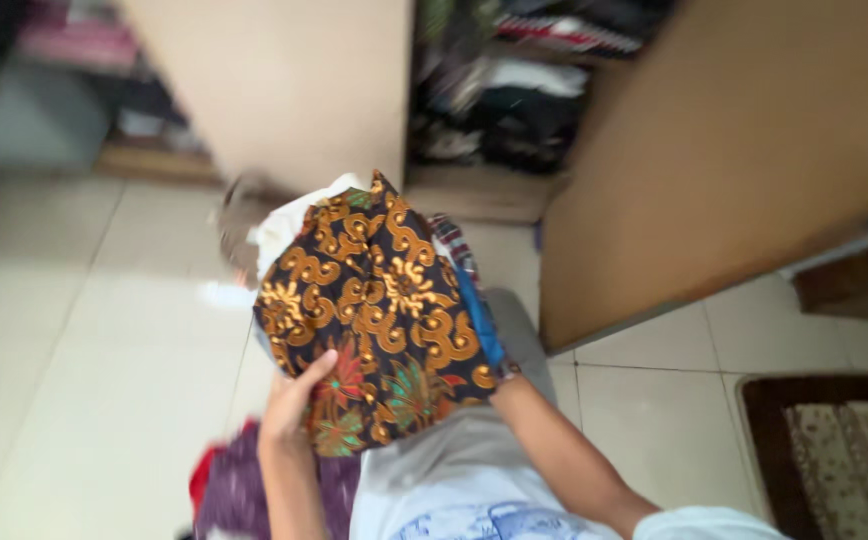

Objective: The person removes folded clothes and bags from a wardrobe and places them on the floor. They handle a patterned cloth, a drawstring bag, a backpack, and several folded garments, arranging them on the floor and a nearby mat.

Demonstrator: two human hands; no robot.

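Left hand (294,400) grips a folded batik cloth (379,320) atop stacked clothes (284,225); right hand hidden beneath, grip untellable; the tilted stack could slide floorward.

Pale tiled floor (74,330), open wardrobe doors (744,140), seemingly cluttered shelves (524,90).

right hand (499,378) behind patterned cloth (379,310)
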